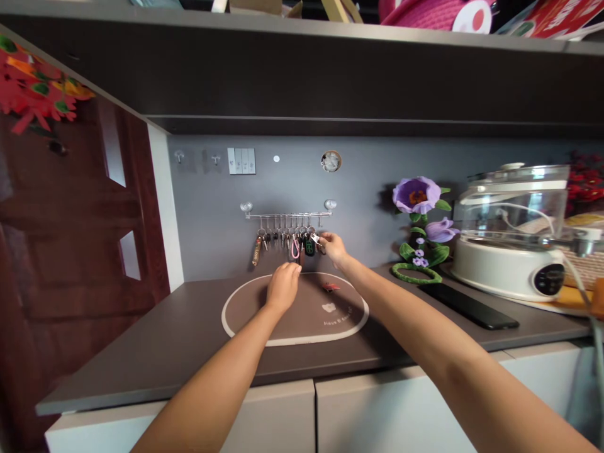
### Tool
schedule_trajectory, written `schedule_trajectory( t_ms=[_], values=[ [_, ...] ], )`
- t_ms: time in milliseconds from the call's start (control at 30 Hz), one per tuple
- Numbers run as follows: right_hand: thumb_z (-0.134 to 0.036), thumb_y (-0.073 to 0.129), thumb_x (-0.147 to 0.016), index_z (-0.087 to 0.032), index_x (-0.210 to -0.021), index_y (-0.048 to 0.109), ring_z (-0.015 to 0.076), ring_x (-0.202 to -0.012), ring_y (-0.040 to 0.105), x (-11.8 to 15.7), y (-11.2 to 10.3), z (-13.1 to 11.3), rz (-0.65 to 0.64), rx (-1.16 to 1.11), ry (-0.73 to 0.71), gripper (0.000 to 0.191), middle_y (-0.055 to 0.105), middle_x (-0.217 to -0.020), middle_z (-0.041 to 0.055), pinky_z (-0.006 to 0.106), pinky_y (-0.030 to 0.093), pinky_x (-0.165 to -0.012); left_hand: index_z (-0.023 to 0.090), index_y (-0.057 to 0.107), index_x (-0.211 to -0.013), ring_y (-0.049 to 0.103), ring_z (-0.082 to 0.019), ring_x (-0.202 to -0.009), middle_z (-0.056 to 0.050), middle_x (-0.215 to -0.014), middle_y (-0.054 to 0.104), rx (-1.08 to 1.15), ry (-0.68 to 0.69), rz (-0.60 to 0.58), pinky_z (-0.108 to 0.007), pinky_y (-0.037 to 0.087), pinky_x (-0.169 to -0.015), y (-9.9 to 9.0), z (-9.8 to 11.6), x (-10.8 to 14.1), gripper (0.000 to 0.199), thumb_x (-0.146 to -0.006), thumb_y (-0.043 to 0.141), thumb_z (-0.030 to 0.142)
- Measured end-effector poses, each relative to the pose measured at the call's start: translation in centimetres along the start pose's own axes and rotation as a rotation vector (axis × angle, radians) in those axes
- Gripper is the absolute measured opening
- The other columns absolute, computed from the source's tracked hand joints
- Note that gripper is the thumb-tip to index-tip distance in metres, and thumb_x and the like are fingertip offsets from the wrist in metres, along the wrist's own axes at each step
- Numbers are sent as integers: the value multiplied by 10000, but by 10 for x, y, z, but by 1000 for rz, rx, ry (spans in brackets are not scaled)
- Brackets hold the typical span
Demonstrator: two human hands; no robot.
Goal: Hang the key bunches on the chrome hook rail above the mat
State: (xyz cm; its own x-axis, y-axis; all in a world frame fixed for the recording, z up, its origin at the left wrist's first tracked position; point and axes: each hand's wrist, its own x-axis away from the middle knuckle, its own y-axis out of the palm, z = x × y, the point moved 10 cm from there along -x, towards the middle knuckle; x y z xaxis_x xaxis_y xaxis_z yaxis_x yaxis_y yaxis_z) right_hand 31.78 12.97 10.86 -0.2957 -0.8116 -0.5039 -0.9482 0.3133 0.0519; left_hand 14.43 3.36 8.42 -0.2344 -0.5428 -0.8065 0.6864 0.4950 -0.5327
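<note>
A rail with hooks [289, 216] is fixed to the grey wall and carries several keys and key rings. Among them hang a brown strap [257, 250], a pink loop [295, 247] and a dark key fob [309, 246]. My right hand [333, 248] is at the right end of the row, its fingers pinched on a small silver key [315, 238]. Below the rail, my left hand [283, 287] is closed, fingertips just under the pink loop; whatever it may hold is too small to make out. Under both hands lies a brown oval mat [302, 314] with a small red item [331, 287] on it.
Right of the mat stand purple artificial flowers [417, 195], a black phone [469, 306] and a white appliance with a clear top [509, 264]. A dark shelf [302, 75] overhangs the counter. At the left is a dark red door [70, 251].
</note>
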Motion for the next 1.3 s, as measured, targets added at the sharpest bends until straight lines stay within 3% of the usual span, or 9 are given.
schedule_trajectory(
  t_ms=[200,400,533,667,867,1300],
  values=[
    [-162,567,-662,-157,-791,556,114,-737,541,40,-21,3,-10,105,26,130,595,-791,26,265,438,-726,167,588,-806,531,-190,-789,-80,-803,599,33,11,-46,-286,372,-709,5,1,3,286,-861,321,253],
    [-261,602,-665,-165,-717,548,137,-651,561,84,-17,32,-343,77,175,122,596,-701,22,292,478,-610,176,595,-793,534,-179,-790,-67,-799,600,61,32,-113,-275,380,-718,15,4,6,255,-846,360,257],
    [-279,614,-668,-151,-721,548,124,-674,575,96,-27,36,-436,301,124,153,631,-707,29,249,449,-661,174,598,-810,533,-173,-814,-59,-826,604,82,20,-184,-280,387,-744,25,1,8,237,-838,377,255],
    [-350,615,-657,-148,-725,573,110,-622,544,99,-32,33,-461,570,33,218,628,-687,15,214,407,-598,178,600,-828,529,-171,-832,-53,-850,608,84,16,-246,-283,390,-757,33,-1,11,217,-828,394,247],
    [-311,614,-648,-143,-631,606,102,-574,509,101,-23,28,-507,771,-56,169,607,-612,3,205,351,-569,179,604,-832,525,-170,-820,-49,-851,609,83,16,-287,-283,390,-749,38,-1,14,197,-813,417,235],
    [-259,586,-696,-159,-684,623,129,-675,550,96,-25,18,-407,819,-154,108,637,-750,37,213,377,-623,178,601,-811,522,-165,-797,-39,-838,608,74,20,-294,-279,388,-732,40,-1,15,181,-803,424,215]
  ],
)
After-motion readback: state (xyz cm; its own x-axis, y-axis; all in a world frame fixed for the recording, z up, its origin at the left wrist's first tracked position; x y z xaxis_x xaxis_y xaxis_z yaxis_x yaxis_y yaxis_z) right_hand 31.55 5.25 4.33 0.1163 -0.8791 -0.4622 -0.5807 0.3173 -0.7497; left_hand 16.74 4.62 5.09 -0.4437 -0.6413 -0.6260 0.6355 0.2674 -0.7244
